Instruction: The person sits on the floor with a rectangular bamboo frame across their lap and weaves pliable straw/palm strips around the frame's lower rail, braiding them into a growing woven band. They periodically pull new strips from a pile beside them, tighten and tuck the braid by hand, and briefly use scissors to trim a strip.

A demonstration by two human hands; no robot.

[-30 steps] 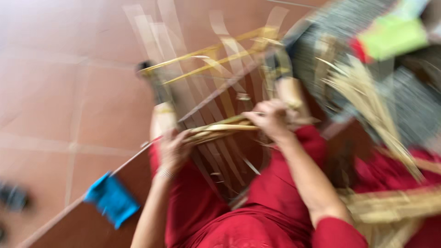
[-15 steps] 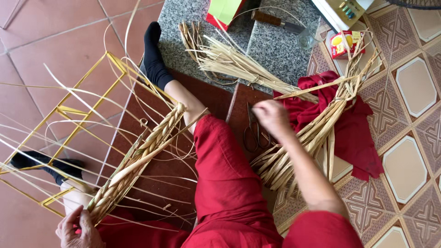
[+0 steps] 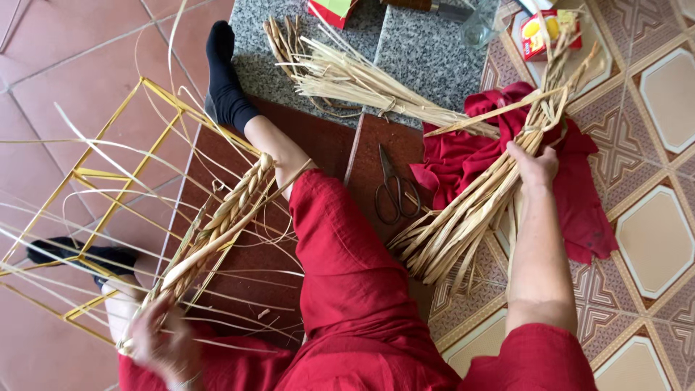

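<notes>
My right hand (image 3: 533, 165) reaches out to the right and grips a thick bundle of pale straw strips (image 3: 463, 217) lying over a red cloth (image 3: 463, 156). My left hand (image 3: 161, 340), at the lower left, holds the near end of a plaited straw braid (image 3: 217, 228) woven along a yellow wire frame (image 3: 108, 188). Loose thin strands fan out from the braid. My legs in red trousers (image 3: 340, 268) and black socks (image 3: 226, 80) stretch under the frame.
Black scissors (image 3: 394, 192) lie on a dark brown board between my leg and the bundle. A second straw bundle (image 3: 355, 80) rests on grey stone at the top. A red and yellow small box (image 3: 546, 32) and a glass (image 3: 479, 25) stand top right.
The view has steadied and swung right. My right hand moved away from the braid, out to the right, and closed on the straw bundle. My left hand stays on the braid's end.
</notes>
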